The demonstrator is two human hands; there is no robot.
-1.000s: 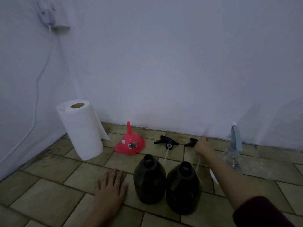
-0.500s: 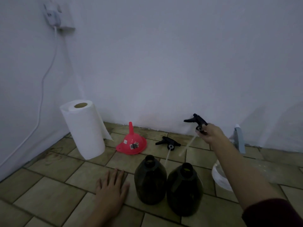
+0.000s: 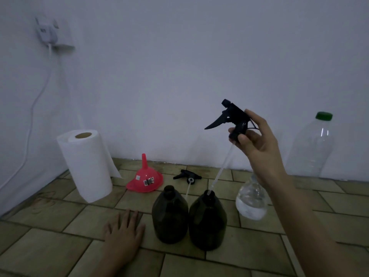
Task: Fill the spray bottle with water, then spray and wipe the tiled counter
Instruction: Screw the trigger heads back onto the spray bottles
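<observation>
Raised higher, right hand (image 3: 257, 140) pinches sprayer head (image 3: 232, 118), tube tip in dark bottle (image 3: 207, 220); left hand (image 3: 124, 232) fingers spread.

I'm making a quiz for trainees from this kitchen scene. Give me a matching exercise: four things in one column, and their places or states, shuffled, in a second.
Things:
1. paper towel roll
2. pink funnel
3. held spray head
4. left hand

States:
A. lifted, its tube tip at a dark bottle's mouth
B. flat on the tiles
C. standing upright near the corner
D. upside down, spout up

Pairs: 1-C, 2-D, 3-A, 4-B
</observation>
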